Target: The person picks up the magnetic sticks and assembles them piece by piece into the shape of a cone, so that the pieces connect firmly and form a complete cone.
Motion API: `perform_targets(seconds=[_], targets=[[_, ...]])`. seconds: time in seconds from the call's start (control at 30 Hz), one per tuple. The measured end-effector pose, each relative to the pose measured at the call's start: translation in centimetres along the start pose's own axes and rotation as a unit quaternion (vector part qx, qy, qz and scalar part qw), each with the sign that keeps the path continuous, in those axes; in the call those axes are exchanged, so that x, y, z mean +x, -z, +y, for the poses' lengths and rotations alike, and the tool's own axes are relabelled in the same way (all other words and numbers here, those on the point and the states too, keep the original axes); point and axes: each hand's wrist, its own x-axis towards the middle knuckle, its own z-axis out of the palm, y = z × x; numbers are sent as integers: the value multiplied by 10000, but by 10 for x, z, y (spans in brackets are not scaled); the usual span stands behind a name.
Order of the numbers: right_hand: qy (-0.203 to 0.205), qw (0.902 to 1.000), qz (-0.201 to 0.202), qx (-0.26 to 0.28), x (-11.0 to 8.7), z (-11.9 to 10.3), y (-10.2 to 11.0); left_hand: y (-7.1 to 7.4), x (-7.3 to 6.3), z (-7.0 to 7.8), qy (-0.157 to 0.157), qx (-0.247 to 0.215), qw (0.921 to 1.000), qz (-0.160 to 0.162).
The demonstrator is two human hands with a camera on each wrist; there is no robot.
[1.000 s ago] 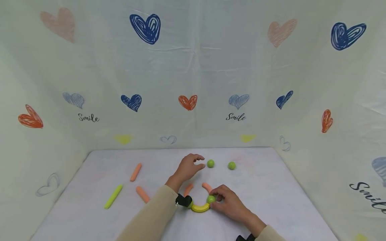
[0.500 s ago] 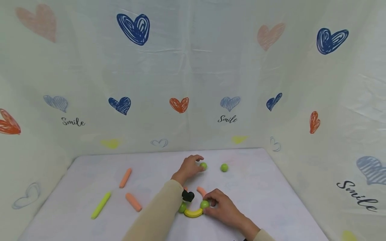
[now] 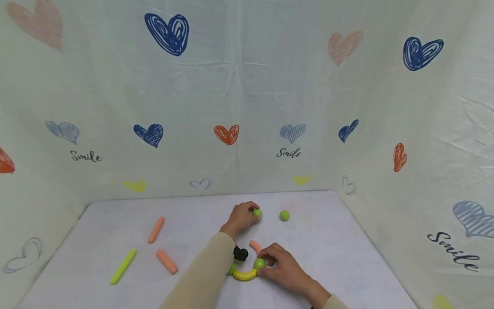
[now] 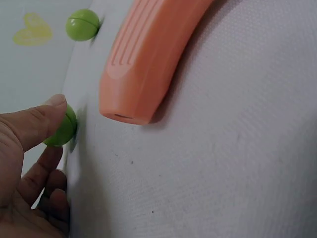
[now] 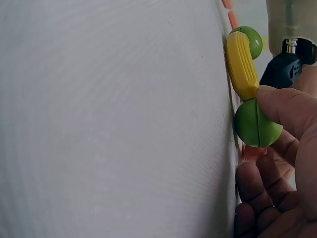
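- Left wrist view: pinches with the left hand (image 4: 20,134) the far green ball (image 4: 63,130), at two opposite sides; very close to the table (image 4: 223,148), without showing surely if touching it.
- Seems light and stiff, probably plastic; looks smooth, so maybe easy to roll away. Best to take it across the widest part, as now.
- Right wrist view: holds with the right hand (image 5: 307,148) the near green ball (image 5: 255,126), touching the end of the yellow curved piece (image 5: 241,64). Looks equally hard, not fragile; better to press gently.
- Head view: shows the far green ball near the middle of the table's far edge, the near green ball well inside from it. Shows also a pale surface and, behind the far edge, a pale curtain (image 3: 254,86) with printed hearts (image 3: 226,134).
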Motion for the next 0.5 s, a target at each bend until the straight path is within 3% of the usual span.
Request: perform_targets(seconds=[0.5], targets=[[-145,9997,-61,-190,1,-4,1,20,-12,-2,-112,-723,9972,-158]])
